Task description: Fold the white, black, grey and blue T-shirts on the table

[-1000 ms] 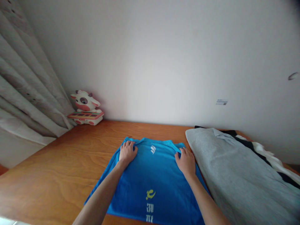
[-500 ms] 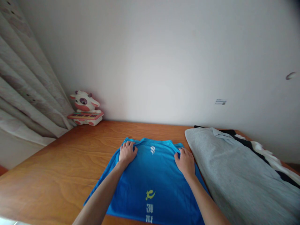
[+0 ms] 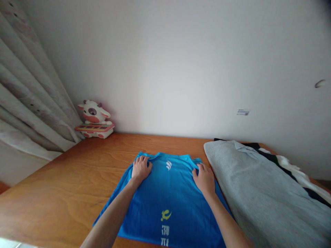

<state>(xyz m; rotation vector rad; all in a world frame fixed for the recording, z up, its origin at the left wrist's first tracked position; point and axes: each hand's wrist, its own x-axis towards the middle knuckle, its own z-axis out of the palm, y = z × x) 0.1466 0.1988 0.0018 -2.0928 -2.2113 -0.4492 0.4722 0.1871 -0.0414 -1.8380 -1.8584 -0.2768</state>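
Note:
A blue shirt (image 3: 165,193) lies spread on the wooden table, its collar toward the wall. A white mark shows below the collar, with a yellow-green logo and white characters lower down. My left hand (image 3: 141,168) rests on the shirt's left shoulder, fingers slightly bent and thumb apart. On the opposite shoulder lies my right hand (image 3: 204,177), also with its thumb away from the fingers. Small folds of cloth show beside both hands. My forearms cover parts of the shirt's sides.
Right of the shirt lies a grey garment (image 3: 258,182) over black and white cloth (image 3: 289,165). A cow-shaped toy keyboard (image 3: 95,127) stands at the table's (image 3: 64,182) back left corner, near a curtain (image 3: 28,103). The wall (image 3: 168,69) borders the back edge.

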